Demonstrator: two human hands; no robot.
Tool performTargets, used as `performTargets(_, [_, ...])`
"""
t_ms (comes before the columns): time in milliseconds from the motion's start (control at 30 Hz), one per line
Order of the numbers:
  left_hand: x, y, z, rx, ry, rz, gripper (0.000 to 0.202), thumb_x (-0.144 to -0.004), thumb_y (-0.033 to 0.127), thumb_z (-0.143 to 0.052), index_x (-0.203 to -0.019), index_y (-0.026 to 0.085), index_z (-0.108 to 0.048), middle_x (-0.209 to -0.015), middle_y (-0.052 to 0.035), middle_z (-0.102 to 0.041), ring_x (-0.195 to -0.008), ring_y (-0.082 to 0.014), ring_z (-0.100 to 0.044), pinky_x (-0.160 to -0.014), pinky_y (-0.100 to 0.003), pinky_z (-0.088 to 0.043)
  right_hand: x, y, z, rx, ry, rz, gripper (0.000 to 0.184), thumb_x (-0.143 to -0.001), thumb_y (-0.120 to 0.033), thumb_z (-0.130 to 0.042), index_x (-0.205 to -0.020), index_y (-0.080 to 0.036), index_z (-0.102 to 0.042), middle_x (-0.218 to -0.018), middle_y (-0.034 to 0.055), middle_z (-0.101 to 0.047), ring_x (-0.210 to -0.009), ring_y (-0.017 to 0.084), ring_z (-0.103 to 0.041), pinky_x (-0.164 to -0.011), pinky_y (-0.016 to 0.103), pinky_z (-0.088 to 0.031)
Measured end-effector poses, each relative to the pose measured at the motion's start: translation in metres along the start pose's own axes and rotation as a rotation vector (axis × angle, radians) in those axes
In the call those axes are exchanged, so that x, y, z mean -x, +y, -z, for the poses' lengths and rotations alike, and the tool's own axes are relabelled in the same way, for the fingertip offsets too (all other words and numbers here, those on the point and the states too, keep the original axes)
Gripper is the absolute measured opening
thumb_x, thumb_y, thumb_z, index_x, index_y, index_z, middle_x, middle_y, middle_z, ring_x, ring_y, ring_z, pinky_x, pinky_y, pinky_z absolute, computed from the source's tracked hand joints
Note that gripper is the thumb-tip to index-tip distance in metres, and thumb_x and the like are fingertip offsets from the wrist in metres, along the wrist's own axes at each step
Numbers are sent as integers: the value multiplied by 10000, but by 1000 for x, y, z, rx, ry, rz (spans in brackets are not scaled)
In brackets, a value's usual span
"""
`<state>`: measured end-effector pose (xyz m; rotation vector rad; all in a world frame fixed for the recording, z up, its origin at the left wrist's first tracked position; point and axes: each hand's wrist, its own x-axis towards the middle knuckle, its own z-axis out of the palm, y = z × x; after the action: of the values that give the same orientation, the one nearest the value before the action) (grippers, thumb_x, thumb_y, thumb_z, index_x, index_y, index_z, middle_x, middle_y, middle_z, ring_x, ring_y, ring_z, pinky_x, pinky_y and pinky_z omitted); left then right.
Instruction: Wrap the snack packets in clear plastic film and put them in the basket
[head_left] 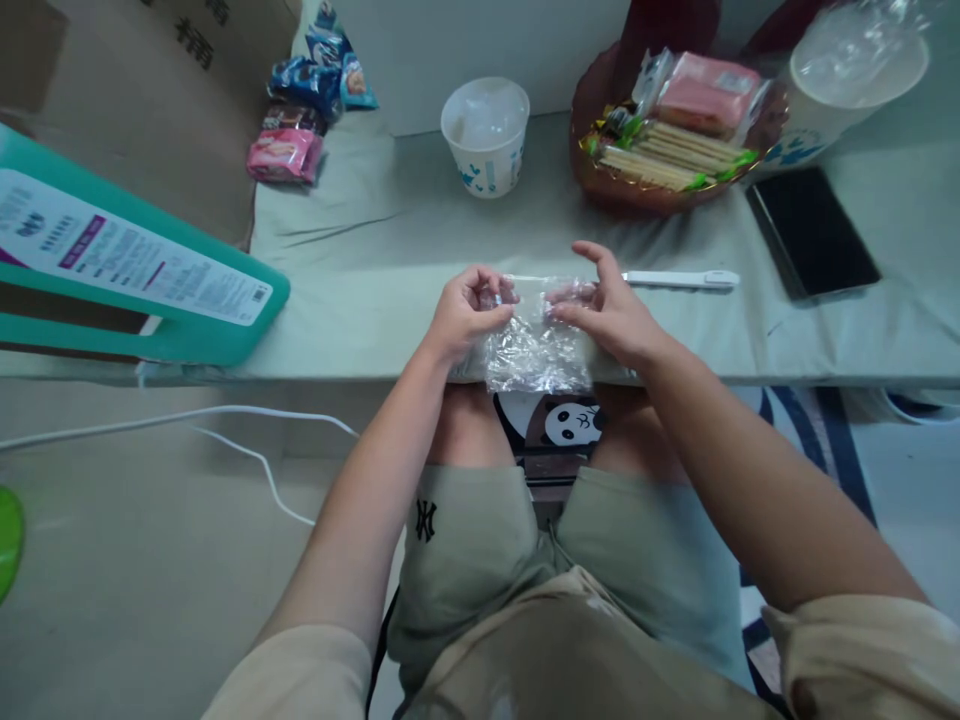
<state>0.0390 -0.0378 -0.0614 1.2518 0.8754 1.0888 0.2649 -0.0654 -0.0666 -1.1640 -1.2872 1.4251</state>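
A crinkled sheet or bag of clear plastic (pixel 538 350) is stretched between my two hands at the table's front edge, its lower part hanging over my knees. My left hand (pixel 472 312) pinches its left side between thumb and curled fingers. On the other side, my right hand (pixel 611 312) grips the plastic with thumb and lower fingers, while the index finger sticks up. Whether the plastic has an opening, I cannot make out. Just beyond my right hand lies a slim white stick-like tool (pixel 682 281), its left end hidden behind that hand.
A paper cup (pixel 487 165) stands farther back. Right of it are a bowl (pixel 611 195) of wrapped snacks, a plastic-lined paper bucket (pixel 832 110) and a black phone (pixel 817 235). Leftward are snack packets (pixel 289 150), a teal jug (pixel 247 290) and a cardboard box (pixel 172 130).
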Motion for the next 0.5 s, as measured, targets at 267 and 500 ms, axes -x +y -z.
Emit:
performTargets(267, [-4,-1,12,80,-85,126,766,-690,358,-899,-1339,313,-494,-1166,-61,-695,-1091,-272,-736,-917,-405,-591,0,8,4,-19,152,43,727,-759,-345,-814,-1394,-350,-461,-1091,26,-700,-869,195,-684,-792,378,-598])
performTargets(500, [-2,12,-5,45,-28,280,342,-725,209,-742,-1048,159,-641,-883,-58,-750,-858,-204,-769,-864,-359,-611,-1,3,9,-139,147,26,520,-681,-466,-874,-1110,-306,-628,-1112,25,-713,-1026,212,-687,-902,394,-579])
